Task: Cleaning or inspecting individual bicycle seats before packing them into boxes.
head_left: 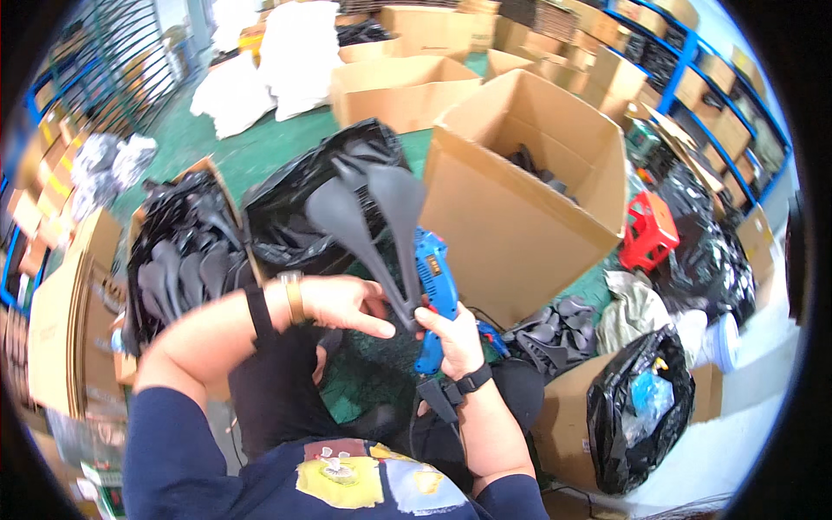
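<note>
A black bicycle saddle (339, 212) with a long central slot stands nose down in front of me. My right hand (458, 340) is closed round a blue corded power tool (436, 276), its thumb against the saddle's nose tip. My left hand (345, 303) is beside the nose on the left, thumb stretched out and fingers apart, some of them partly hidden. Whether it touches the saddle I cannot tell. Behind the saddle lies a black plastic bag (290, 212). The tool's cord runs down past my right wrist.
On the left, a bag-lined box (244, 227) holds several black saddles (186, 282). A large open carton (529, 234) stands ahead right, with more saddles (555, 334) on the floor beside it. A red stool (648, 230) and a bag-lined waste box (563, 416) are at the right.
</note>
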Demonstrator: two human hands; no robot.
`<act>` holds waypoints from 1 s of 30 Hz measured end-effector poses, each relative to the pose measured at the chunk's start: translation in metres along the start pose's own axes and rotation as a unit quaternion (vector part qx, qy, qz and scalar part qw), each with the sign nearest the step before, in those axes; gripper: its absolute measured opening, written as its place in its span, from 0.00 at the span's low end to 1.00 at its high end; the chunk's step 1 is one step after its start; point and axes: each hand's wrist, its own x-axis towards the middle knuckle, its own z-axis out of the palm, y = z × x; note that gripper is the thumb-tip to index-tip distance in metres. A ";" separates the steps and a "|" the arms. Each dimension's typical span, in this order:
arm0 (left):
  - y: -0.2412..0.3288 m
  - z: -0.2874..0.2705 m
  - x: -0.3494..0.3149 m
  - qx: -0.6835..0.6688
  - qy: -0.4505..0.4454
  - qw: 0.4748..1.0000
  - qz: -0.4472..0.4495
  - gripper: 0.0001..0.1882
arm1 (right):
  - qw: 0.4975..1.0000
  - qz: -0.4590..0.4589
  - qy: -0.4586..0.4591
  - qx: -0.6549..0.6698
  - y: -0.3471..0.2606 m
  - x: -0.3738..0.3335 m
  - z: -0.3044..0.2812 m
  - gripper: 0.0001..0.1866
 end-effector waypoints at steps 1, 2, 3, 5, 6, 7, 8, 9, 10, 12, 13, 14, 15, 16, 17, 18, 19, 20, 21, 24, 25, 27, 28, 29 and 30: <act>-0.013 0.022 0.017 -0.195 0.093 0.965 0.147 0.30 | 1.000 -0.005 -0.002 -0.007 0.000 0.000 0.001 0.19; -0.012 0.030 0.023 -0.267 0.145 0.943 0.137 0.28 | 1.000 -0.005 -0.010 -0.016 0.000 0.002 0.000 0.20; -0.013 0.035 0.029 -0.339 0.195 0.912 0.125 0.26 | 1.000 -0.002 -0.006 -0.016 0.000 0.002 -0.002 0.20; -0.020 0.044 0.043 -0.408 0.201 0.883 0.118 0.21 | 1.000 0.023 -0.008 -0.004 -0.001 0.003 -0.006 0.20; -0.019 0.047 0.045 -0.508 0.180 0.827 0.161 0.20 | 1.000 0.021 0.000 -0.005 0.001 0.005 -0.007 0.20; -0.020 0.049 0.046 -0.602 0.157 0.757 0.199 0.19 | 0.998 0.040 -0.026 0.047 0.004 0.009 -0.009 0.21; -0.023 0.051 0.044 -0.629 0.144 0.734 0.211 0.20 | 0.992 0.061 -0.058 0.095 0.006 0.011 -0.009 0.21; -0.026 0.050 0.042 -0.633 0.146 0.730 0.214 0.20 | 0.992 0.064 -0.058 0.089 0.008 0.012 -0.007 0.21; -0.030 0.049 0.039 -0.624 0.128 0.737 0.224 0.20 | 0.987 0.073 -0.085 0.115 0.010 0.013 -0.004 0.22; -0.034 0.043 0.034 -0.605 0.118 0.758 0.213 0.20 | 0.973 0.094 -0.142 0.158 0.018 0.017 -0.003 0.23; -0.036 0.043 0.034 -0.607 0.122 0.756 0.213 0.20 | 0.972 0.098 -0.144 0.155 0.020 0.018 -0.002 0.23; -0.041 0.043 0.035 -0.611 0.125 0.749 0.222 0.18 | 0.966 0.108 -0.160 0.175 0.022 0.020 0.001 0.23; -0.043 0.042 0.035 -0.615 0.128 0.743 0.230 0.17 | 0.958 0.117 -0.176 0.194 0.024 0.022 0.004 0.23; -0.041 0.041 0.033 -0.608 0.149 0.745 0.229 0.14 | 0.956 0.123 -0.176 0.202 0.024 0.023 0.006 0.23; -0.045 0.041 0.031 -0.609 0.154 0.744 0.229 0.14 | 0.955 0.126 -0.179 0.200 0.025 0.023 0.008 0.23; -0.049 0.041 0.029 -0.574 0.181 0.769 0.216 0.14 | 0.962 0.121 -0.171 0.173 0.025 0.023 0.010 0.23; -0.052 0.041 0.025 -0.537 0.208 0.792 0.202 0.13 | 0.969 0.115 -0.164 0.146 0.025 0.024 0.012 0.22; -0.048 0.042 0.024 -0.492 0.272 0.803 0.200 0.14 | 0.968 0.118 -0.171 0.141 0.023 0.022 0.014 0.22; -0.050 0.040 0.019 -0.492 0.281 0.799 0.202 0.14 | 0.977 0.113 -0.149 0.104 0.019 0.018 0.017 0.22; -0.047 0.021 -0.002 -0.394 0.372 0.838 0.059 0.20 | 0.983 0.086 -0.160 0.013 0.013 0.012 0.008 0.17; -0.044 0.015 -0.011 -0.429 0.371 0.822 0.045 0.21 | 0.985 0.082 -0.151 -0.029 0.013 0.008 0.002 0.17; -0.049 0.012 -0.017 -0.444 0.394 0.802 0.057 0.21 | 0.979 0.111 -0.171 -0.005 0.013 -0.001 -0.002 0.19; -0.053 0.012 -0.017 -0.443 0.403 0.798 0.059 0.21 | 0.974 0.143 -0.177 0.005 0.015 -0.005 -0.004 0.18; -0.056 0.013 -0.015 -0.445 0.402 0.797 0.077 0.21 | 0.969 0.174 -0.177 0.015 0.018 -0.009 -0.007 0.17; -0.057 0.013 -0.014 -0.446 0.399 0.795 0.096 0.21 | 0.965 0.187 -0.180 0.017 0.022 -0.012 -0.008 0.16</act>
